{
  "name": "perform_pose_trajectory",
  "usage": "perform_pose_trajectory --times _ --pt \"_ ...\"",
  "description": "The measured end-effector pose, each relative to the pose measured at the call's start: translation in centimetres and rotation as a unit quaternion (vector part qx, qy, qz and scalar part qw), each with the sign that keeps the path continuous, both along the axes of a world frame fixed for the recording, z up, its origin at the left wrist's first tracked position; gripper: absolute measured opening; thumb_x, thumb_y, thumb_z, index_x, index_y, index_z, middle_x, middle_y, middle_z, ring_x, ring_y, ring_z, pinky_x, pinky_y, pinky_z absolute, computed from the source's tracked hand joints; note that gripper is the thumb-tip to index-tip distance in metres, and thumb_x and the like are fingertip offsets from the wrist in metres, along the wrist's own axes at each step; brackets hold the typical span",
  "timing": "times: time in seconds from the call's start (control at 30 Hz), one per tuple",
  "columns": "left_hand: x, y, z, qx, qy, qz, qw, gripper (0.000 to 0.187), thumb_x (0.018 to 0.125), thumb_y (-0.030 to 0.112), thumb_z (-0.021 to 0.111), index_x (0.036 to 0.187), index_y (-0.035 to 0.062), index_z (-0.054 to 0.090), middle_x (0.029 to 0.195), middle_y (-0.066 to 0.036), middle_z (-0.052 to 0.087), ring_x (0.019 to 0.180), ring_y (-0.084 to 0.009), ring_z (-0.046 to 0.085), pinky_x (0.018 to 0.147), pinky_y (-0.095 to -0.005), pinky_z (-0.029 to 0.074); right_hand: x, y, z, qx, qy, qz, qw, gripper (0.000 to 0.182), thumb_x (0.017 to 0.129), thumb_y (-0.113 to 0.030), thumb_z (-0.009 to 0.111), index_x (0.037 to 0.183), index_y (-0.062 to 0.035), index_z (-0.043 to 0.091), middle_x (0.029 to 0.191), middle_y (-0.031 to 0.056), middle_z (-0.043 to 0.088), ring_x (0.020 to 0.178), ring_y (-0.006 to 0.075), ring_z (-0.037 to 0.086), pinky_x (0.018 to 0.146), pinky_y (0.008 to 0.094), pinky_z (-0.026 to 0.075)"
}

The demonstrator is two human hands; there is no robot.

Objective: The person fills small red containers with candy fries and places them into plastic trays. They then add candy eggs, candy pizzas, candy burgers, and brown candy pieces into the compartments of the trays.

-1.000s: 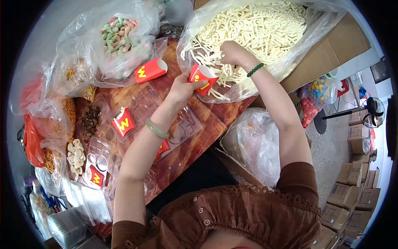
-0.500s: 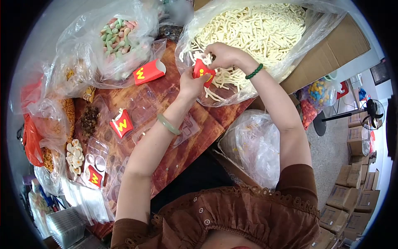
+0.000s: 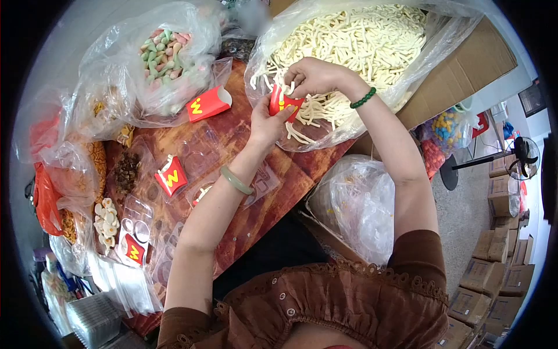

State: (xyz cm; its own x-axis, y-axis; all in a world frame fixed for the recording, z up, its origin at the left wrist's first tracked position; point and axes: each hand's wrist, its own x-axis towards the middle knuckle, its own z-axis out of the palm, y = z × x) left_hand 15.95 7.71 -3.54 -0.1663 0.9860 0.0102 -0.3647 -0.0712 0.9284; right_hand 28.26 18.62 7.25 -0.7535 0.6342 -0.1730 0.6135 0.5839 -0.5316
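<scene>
A small red carton with a yellow mark point(image 3: 282, 105) is held upright in my left hand point(image 3: 268, 123), fingers closed round its lower part. Pale stick-shaped pieces poke out of its top. At the carton's mouth, my right hand point(image 3: 314, 77) has its fingers bent together at the pale sticks; what it grips is partly hidden. Just behind lies a large open plastic bag of pale sticks point(image 3: 360, 43). Left of my hands an unfilled red carton point(image 3: 209, 103) lies flat. Further down, a filled red carton point(image 3: 171, 175) rests on clear plastic packaging.
A bag of pink and green candies point(image 3: 165, 55) stands at the upper left. Dark pieces point(image 3: 127, 171), white-and-cream pieces point(image 3: 106, 222) and another red carton point(image 3: 133, 251) lie at the left. A cardboard flap point(image 3: 459, 72) is at the right, a plastic-lined box point(image 3: 357, 203) below.
My right hand has shifted slightly up and right at the carton's mouth. The carton has turned a little more upright in my left hand.
</scene>
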Motion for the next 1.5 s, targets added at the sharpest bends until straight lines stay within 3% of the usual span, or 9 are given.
perform_pose_trajectory --times 0.07,0.43,0.53,0.73,0.83,0.9,1.33,1.4,1.5 --pt "-0.2 -0.1 -0.2 -0.001 0.023 0.012 1.0 0.045 0.082 0.003 0.067 0.121 -0.0035 0.047 0.106 -0.012 0.06 0.095 -0.0159 0.06 0.083 -0.0282 0.05 0.2 0.0 0.3 -0.145 0.017 0.042 0.988 0.031 0.074 -0.013 0.073 0.098 0.0029 0.061 0.073 0.0048 0.064 0.067 0.0092 0.057 0.06 0.0244 0.046" --pt "0.0 -0.4 -0.5 0.028 0.047 0.029 0.998 0.047 0.081 0.002 0.068 0.121 -0.0038 0.046 0.108 -0.012 0.06 0.095 -0.0154 0.059 0.083 -0.0277 0.05 0.0 -1.2 -0.6 -0.026 0.064 -0.044 0.997 0.019 0.076 -0.015 0.07 0.088 0.0003 0.066 0.073 0.0038 0.066 0.064 0.0091 0.057 0.06 0.0249 0.047" --pt "-0.1 -0.2 -0.5 0.052 0.027 0.016 0.998 0.046 0.081 0.002 0.068 0.121 -0.0037 0.046 0.108 -0.011 0.06 0.096 -0.0151 0.059 0.082 -0.0274 0.05 -0.3 -1.2 0.2 0.001 0.019 0.027 0.999 0.015 0.075 -0.011 0.068 0.085 0.0003 0.066 0.073 0.0046 0.066 0.065 0.0085 0.057 0.06 0.0247 0.047" --pt "-0.4 -1.2 0.2 0.04 -0.009 0.002 0.999 0.045 0.082 0.001 0.067 0.121 -0.0034 0.046 0.109 -0.011 0.06 0.096 -0.0149 0.059 0.082 -0.0266 0.051 0.0 -1.6 1.0 -0.151 0.043 0.008 0.988 0.016 0.075 -0.01 0.07 0.084 0.001 0.064 0.073 0.005 0.066 0.066 0.0081 0.056 0.062 0.024 0.047" --pt "-0.5 -1.3 0.2 0.058 -0.02 0.007 0.998 0.043 0.082 0.001 0.066 0.121 -0.003 0.047 0.108 -0.01 0.06 0.094 -0.0145 0.06 0.081 -0.0265 0.051 0.1 -1.9 0.3 -0.095 0.083 0.019 0.992 0.016 0.075 -0.01 0.069 0.086 0.0008 0.064 0.075 0.0063 0.066 0.067 0.0094 0.059 0.064 0.0239 0.047" --pt "-0.6 -1.5 0.4 0.042 -0.027 -0.001 0.999 0.041 0.083 0.0 0.065 0.12 -0.0027 0.047 0.106 -0.01 0.06 0.093 -0.0144 0.061 0.082 -0.0268 0.051 0.1 -2.5 0.3 0.099 0.133 0.06 0.984 0.018 0.074 -0.018 0.071 0.083 -0.0022 0.067 0.075 0.0098 0.067 0.066 0.0151 0.063 0.059 0.0278 0.049" --pt "-0.7 -1.9 1.1 0.064 -0.071 -0.021 0.995 0.038 0.083 -0.001 0.064 0.118 -0.0012 0.047 0.11 -0.01 0.059 0.098 -0.016 0.059 0.084 -0.0285 0.051 -2.1 -2.8 1.3 0.059 -0.021 0.078 0.995 0.015 0.074 -0.01 0.066 0.084 0.0008 0.063 0.074 0.012 0.065 0.068 0.0188 0.062 0.062 0.03 0.049" --pt "-1.5 -2.2 1.4 0.039 -0.149 -0.035 0.987 0.038 0.085 -0.002 0.061 0.119 0.0 0.046 0.114 -0.01 0.058 0.102 -0.0189 0.059 0.088 -0.0322 0.051 -1.4 -3.8 1.2 0.184 0.174 0.037 0.967 0.018 0.073 -0.013 0.069 0.085 -0.0014 0.065 0.073 0.0113 0.064 0.067 0.0169 0.061 0.062 0.0292 0.048" --pt "-2.6 -3.0 2.0 0.061 -0.213 -0.048 0.974 0.038 0.086 -0.003 0.059 0.121 0.0012 0.045 0.117 -0.011 0.056 0.105 -0.021 0.058 0.091 -0.0368 0.051 0.8 -3.4 1.1 0.104 0.307 -0.136 0.936 0.026 0.08 -0.025 0.069 0.088 -0.0006 0.067 0.076 0.007 0.067 0.064 0.0134 0.059 0.059 0.027 0.047"
